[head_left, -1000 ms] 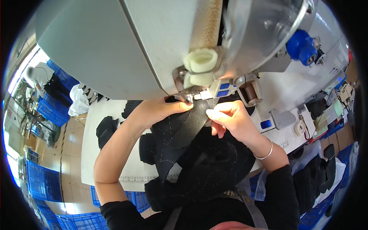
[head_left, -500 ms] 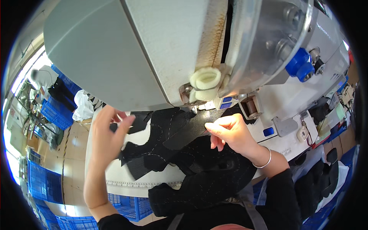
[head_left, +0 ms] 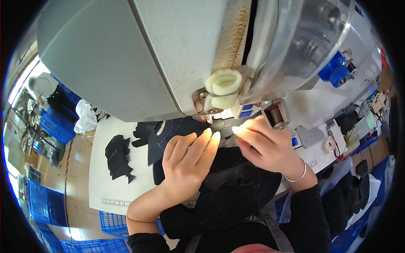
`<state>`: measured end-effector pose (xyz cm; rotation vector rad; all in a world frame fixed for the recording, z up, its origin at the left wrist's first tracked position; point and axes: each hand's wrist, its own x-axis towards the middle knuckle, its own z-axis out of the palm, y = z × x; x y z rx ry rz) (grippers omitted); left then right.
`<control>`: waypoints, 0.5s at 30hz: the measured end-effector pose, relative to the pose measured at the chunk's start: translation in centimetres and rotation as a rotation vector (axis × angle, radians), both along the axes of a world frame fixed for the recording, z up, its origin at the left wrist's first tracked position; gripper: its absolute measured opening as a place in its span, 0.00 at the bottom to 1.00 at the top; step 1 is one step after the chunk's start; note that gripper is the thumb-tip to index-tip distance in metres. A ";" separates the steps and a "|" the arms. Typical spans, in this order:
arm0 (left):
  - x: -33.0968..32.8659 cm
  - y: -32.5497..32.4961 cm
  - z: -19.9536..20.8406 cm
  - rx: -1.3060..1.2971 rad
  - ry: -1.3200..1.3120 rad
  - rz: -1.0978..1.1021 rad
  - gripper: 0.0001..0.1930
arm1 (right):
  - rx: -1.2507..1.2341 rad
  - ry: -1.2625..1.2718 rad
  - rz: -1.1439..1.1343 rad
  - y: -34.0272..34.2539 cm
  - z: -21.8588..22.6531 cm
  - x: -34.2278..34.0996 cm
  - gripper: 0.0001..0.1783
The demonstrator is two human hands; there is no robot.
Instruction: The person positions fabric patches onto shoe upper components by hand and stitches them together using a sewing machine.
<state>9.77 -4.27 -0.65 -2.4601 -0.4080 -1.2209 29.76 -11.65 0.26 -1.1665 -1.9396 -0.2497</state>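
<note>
Left hand (head_left: 185, 162), unclenched, and right hand (head_left: 270, 145), grip unclear, have black fabric (head_left: 240, 175) underneath.

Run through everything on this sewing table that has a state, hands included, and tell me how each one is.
Left hand: fingers extended, resting on the fabric
Right hand: fingers bent, beside the needle area; grip unclear
Black fabric: partly under the machine head, bunched nearer the person
Sewing machine: running or stopped, cannot tell
Spool: wound with brown thread
Loose black pieces: lying on the table, apart from the hands
</note>
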 end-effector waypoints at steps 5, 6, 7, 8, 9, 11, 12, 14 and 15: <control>-0.5 1.2 0.0 -0.006 -0.040 0.026 0.13 | 0.162 -0.276 -0.112 0.9 -0.2 0.5 0.14; -0.4 1.2 0.0 -0.029 -0.058 0.020 0.12 | 0.206 -0.310 -0.113 0.9 -0.1 0.6 0.13; -0.4 1.4 0.0 -0.029 -0.057 0.020 0.12 | 0.206 -0.309 -0.112 1.0 -0.1 0.5 0.13; -0.3 1.8 0.0 -0.047 -0.076 -0.002 0.12 | 0.205 -0.278 -0.077 1.1 -0.2 0.5 0.14; -0.3 2.2 0.0 -0.066 -0.096 -0.025 0.11 | 0.203 -0.246 -0.041 1.2 -0.3 0.5 0.14; -0.2 2.8 0.1 -0.074 -0.118 -0.051 0.11 | 0.222 -0.258 -0.048 1.2 -0.5 0.2 0.14; -0.2 3.0 0.1 -0.081 -0.142 -0.077 0.10 | 0.241 -0.271 -0.056 1.1 -0.6 0.1 0.15; -0.2 3.5 0.1 -0.114 -0.156 -0.088 0.10 | 0.239 -0.311 -0.073 0.9 -0.5 -0.1 0.15; -0.2 3.7 0.0 -0.145 -0.171 -0.096 0.10 | 0.238 -0.352 -0.087 0.8 -0.5 -0.2 0.14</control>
